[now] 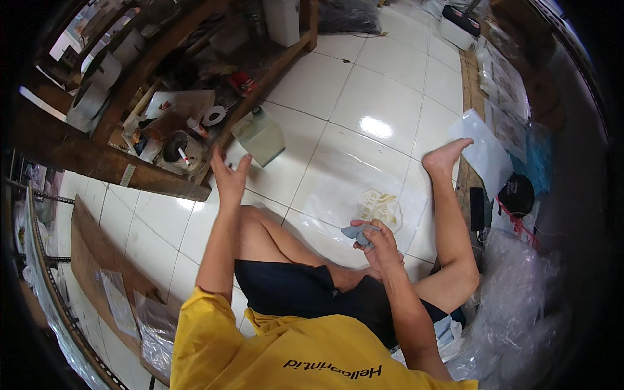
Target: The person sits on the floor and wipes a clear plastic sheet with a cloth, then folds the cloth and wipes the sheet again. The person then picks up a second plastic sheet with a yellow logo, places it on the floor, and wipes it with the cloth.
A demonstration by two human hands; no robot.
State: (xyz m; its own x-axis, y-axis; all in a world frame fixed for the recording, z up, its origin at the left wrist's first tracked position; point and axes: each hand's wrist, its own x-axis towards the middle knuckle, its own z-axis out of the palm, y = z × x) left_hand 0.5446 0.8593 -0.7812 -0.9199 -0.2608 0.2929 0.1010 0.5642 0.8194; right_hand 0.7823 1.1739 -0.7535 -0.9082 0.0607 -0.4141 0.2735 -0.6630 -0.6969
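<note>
We've got the right hand (pixel 378 242) w/ fingers pinched on a blue cloth (pixel 359 232), over the clear sheet (pixel 351 188) on the floor. Left hand (pixel 229 175) open, empty, by the jug (pixel 259 135). Wiping prob barely started imo.

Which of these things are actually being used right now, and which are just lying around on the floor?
In use:
right hand gripping a small grey cloth
clear sheet with a gold emblem, under the cloth
left hand, raised toward the pale jug

Lying about:
tape roll
wooden rack
black cap
crumpled plastic wrap
</note>
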